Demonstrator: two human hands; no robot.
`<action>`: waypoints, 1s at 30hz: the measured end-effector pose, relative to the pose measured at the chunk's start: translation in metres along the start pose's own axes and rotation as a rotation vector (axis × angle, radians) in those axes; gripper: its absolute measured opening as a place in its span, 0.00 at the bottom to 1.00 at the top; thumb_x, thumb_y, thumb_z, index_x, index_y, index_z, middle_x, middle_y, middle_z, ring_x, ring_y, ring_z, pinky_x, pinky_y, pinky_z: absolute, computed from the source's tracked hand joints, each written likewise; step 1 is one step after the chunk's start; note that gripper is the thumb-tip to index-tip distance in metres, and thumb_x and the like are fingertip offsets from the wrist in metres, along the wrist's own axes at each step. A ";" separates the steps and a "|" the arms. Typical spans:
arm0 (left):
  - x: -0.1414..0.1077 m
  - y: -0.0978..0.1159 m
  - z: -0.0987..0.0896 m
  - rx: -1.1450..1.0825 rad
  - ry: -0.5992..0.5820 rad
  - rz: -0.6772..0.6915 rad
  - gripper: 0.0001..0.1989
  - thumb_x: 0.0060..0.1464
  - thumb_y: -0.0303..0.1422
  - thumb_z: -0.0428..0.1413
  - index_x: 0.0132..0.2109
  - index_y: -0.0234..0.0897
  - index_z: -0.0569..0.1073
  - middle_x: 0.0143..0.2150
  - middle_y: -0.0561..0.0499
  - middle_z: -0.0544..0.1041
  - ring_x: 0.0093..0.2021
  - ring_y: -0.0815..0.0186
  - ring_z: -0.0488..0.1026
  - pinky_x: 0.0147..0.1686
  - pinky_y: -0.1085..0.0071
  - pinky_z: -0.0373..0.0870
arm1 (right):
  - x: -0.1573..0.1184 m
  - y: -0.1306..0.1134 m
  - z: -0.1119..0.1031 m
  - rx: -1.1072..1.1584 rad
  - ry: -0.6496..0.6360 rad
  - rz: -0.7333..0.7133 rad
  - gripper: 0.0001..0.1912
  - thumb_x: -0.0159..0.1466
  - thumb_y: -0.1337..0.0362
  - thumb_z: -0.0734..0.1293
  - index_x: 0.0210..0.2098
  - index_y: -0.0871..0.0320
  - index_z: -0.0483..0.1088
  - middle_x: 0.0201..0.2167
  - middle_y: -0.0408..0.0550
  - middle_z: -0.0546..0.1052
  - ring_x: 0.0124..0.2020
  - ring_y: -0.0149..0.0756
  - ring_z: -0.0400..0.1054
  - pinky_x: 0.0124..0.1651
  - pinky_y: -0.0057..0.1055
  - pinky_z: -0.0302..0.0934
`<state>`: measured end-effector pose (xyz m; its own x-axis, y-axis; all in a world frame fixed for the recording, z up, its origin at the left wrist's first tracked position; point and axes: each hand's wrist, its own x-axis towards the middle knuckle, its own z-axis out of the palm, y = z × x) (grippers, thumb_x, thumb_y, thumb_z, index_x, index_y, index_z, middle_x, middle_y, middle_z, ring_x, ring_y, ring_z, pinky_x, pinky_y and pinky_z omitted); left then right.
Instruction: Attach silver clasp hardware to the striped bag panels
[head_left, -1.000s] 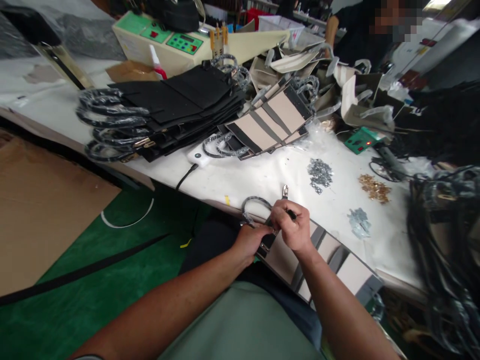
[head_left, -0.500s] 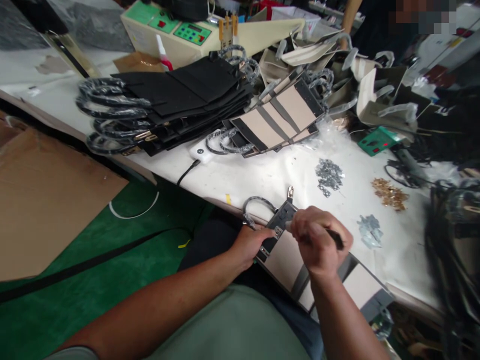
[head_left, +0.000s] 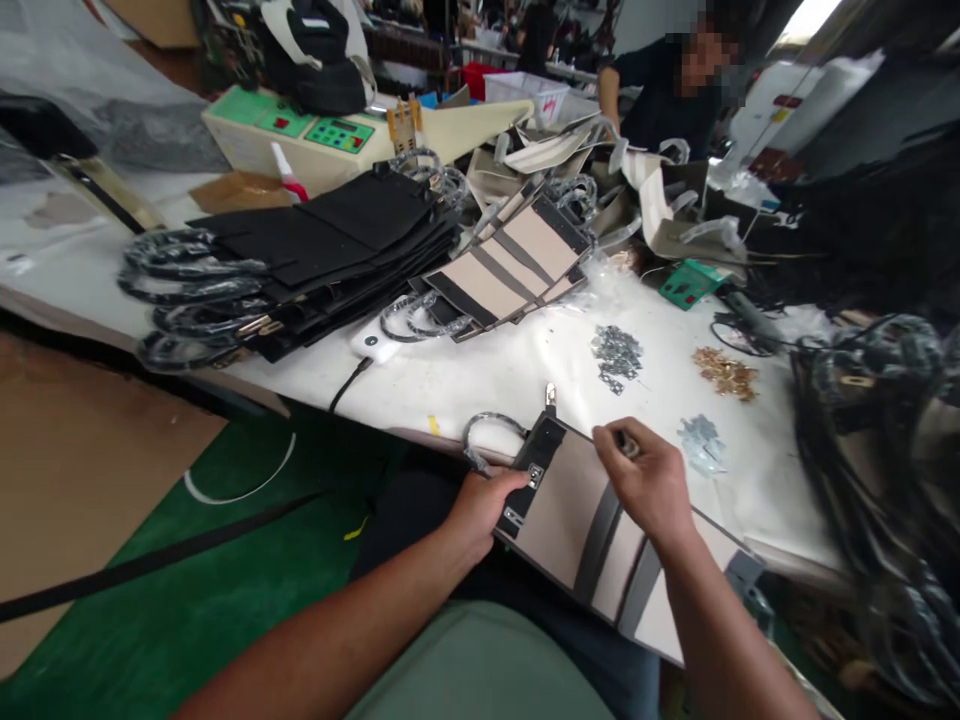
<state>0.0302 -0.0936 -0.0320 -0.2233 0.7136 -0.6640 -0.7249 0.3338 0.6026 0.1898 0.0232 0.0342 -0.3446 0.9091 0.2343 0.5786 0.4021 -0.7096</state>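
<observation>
A flat handbag panel [head_left: 566, 475], beige with dark grey bands and a black end, slopes from the table edge across my lap. My left hand [head_left: 480, 508] grips its near black end, thumb pressed beside a small metal plate [head_left: 535, 476]. Closed above the beige part, my right hand [head_left: 651, 482] holds a dark-handled tool [head_left: 627, 446]; its tip is hidden, so its exact kind cannot be told. A plastic-wrapped handle loop [head_left: 491, 420] and a metal-tipped tab [head_left: 551, 398] stick out from the panel's black end.
Black bag pieces [head_left: 322, 230] are stacked left, beside beige panels [head_left: 517, 260]. Small grey plates [head_left: 616, 356], gold fittings [head_left: 725, 373] and a clear packet [head_left: 702, 443] lie to the right. Wrapped black straps [head_left: 847, 450] hang at far right. A person [head_left: 660, 90] is across the table.
My right hand has drawn back from the black end and turned, still closed on the tool. More of the panel shows. My left hand keeps its hold; the camera view has tilted up.
</observation>
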 end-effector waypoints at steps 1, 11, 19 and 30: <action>0.000 0.000 -0.001 0.005 0.003 -0.005 0.14 0.37 0.36 0.70 0.30 0.30 0.80 0.25 0.46 0.81 0.23 0.65 0.75 0.26 0.71 0.69 | 0.005 0.007 -0.001 -0.137 -0.027 -0.024 0.13 0.67 0.54 0.69 0.31 0.56 0.75 0.25 0.41 0.76 0.26 0.32 0.67 0.31 0.30 0.57; -0.001 -0.003 -0.002 0.044 -0.002 -0.005 0.21 0.36 0.41 0.72 0.35 0.29 0.81 0.30 0.43 0.83 0.29 0.61 0.78 0.32 0.69 0.73 | 0.006 0.040 0.028 -0.286 -0.011 -0.419 0.15 0.72 0.54 0.67 0.53 0.53 0.78 0.51 0.55 0.79 0.50 0.47 0.73 0.51 0.44 0.68; -0.037 0.020 -0.055 0.827 -0.175 0.409 0.18 0.56 0.48 0.60 0.38 0.36 0.82 0.35 0.46 0.83 0.38 0.57 0.79 0.40 0.67 0.72 | -0.024 0.051 0.059 -0.247 0.039 -0.375 0.14 0.74 0.55 0.64 0.50 0.49 0.80 0.51 0.50 0.81 0.48 0.47 0.77 0.48 0.43 0.70; 0.001 0.056 -0.012 1.524 -0.179 1.231 0.26 0.61 0.40 0.60 0.64 0.40 0.69 0.64 0.45 0.75 0.67 0.52 0.69 0.71 0.50 0.58 | -0.001 0.099 0.073 -0.293 0.011 -0.588 0.18 0.72 0.46 0.63 0.48 0.45 0.83 0.47 0.46 0.85 0.43 0.42 0.82 0.37 0.31 0.76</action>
<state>-0.0178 -0.0817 -0.0040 0.0456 0.9436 0.3280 0.8363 -0.2156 0.5041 0.1937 0.0545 -0.0849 -0.6580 0.5293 0.5356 0.4744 0.8438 -0.2510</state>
